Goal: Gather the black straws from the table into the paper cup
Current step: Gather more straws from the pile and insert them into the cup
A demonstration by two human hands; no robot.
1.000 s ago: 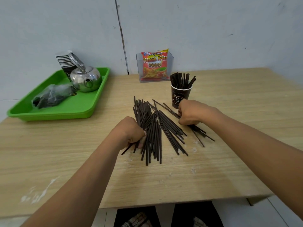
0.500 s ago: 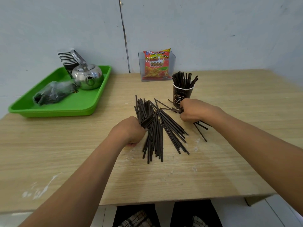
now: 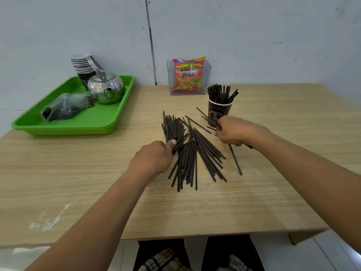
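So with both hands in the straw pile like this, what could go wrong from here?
1. The right hand works right beside the paper cup, which is tall, narrow and already packed with straws; a bump could tip it.
2. The left hand grips a crossed, fanned bundle of black straws; lifting it may scatter some.
3. One stray straw lies apart and could be missed.
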